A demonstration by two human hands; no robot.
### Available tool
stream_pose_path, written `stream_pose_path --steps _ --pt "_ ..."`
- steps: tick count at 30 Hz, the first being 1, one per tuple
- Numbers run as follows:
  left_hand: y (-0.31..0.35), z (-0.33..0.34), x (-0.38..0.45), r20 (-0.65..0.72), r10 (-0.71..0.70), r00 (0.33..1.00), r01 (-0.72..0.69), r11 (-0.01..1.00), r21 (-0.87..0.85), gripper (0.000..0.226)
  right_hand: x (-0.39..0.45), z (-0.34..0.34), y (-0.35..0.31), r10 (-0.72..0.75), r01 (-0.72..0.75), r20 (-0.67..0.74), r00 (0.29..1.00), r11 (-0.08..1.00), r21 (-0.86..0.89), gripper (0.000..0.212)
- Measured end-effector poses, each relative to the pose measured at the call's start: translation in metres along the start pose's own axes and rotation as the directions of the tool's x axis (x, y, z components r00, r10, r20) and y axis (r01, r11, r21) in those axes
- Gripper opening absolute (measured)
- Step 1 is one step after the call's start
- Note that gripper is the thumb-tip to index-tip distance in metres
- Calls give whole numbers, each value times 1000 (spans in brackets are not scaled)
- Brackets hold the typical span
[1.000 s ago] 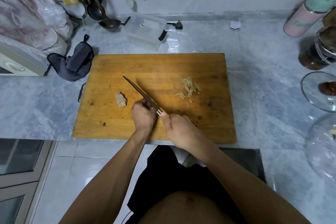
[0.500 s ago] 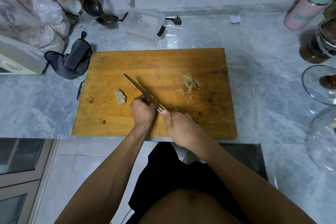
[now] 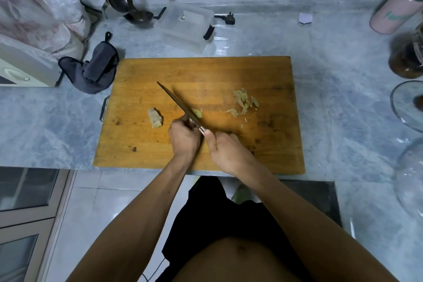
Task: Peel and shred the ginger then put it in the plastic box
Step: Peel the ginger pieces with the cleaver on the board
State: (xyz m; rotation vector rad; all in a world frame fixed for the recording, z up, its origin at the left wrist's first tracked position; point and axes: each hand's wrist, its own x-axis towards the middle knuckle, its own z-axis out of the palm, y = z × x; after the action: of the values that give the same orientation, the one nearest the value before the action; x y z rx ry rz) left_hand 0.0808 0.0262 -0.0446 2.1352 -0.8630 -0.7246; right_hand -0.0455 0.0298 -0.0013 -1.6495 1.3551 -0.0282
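On the wooden cutting board [image 3: 206, 71] my left hand [image 3: 183, 138] pins a small piece of ginger [image 3: 197, 113], whose yellow end shows just right of the blade. My right hand [image 3: 225, 152] grips the handle of a knife [image 3: 175, 99]; its blade runs diagonally up-left over my left fingers. A second, pale ginger chunk [image 3: 155, 118] lies loose to the left of my hands. A pile of ginger strips [image 3: 243, 102] lies to the right. The clear plastic box [image 3: 186, 25] stands behind the board, tilted, with nothing visible inside.
A dark grey cloth [image 3: 93, 68] lies off the board's back-left corner. Ladles [image 3: 128, 4] hang at the back left. A pink and green bottle [image 3: 398, 9], a dark jar [image 3: 407, 57] and glass lids [image 3: 407, 105] crowd the right side. The counter's front edge is right behind my wrists.
The yellow end of the ginger now shows right of the blade, where it was hidden before. Both hands have stayed in nearly the same place on the board.
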Motion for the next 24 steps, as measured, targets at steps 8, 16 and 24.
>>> stream_pose_path --steps 8,16,24 --pt "-5 3 6 5 -75 997 75 997 -33 32 -2 -11 9 -29 30 -21 999 999 25 66" --pt "-19 4 12 -13 -73 997 71 993 -99 34 -11 -35 25 -2 10 -48 999 987 159 63" --pt "-23 7 15 1 -64 998 64 991 -117 37 -19 -31 18 -31 32 -11 999 987 157 63"
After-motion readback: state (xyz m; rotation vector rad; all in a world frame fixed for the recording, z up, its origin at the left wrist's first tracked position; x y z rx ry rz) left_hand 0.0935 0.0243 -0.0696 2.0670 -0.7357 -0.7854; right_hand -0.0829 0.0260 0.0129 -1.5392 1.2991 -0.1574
